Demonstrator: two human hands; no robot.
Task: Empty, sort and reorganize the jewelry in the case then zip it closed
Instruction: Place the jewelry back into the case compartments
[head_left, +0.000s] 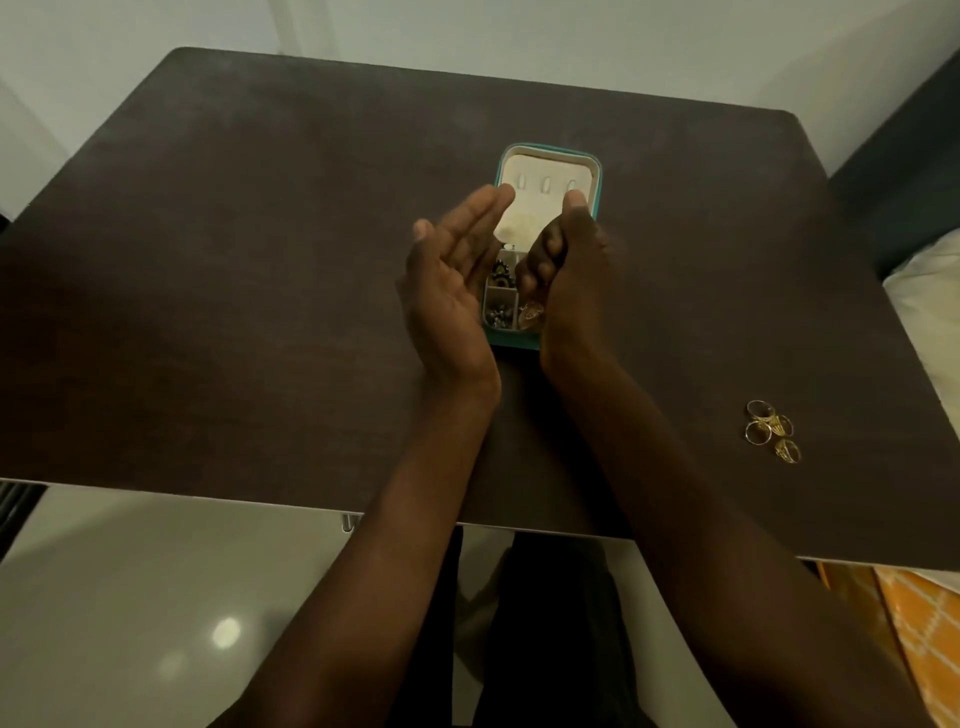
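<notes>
Four gold rings (772, 430) lie near table's (260, 260) right edge; left hand (451, 283) flat-open, empty, right hand (566, 278) curled, contents indeterminate, both over open teal jewelry case (596, 171) holding small, light, slippery pieces, best pinched singly.

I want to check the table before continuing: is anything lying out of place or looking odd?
Only the gold rings: a small cluster lies loose on the table near its right front edge, far from the open jewelry case. That fits emptying the case. Nothing looks spilled or damaged. Both hands hover over the case.
</notes>
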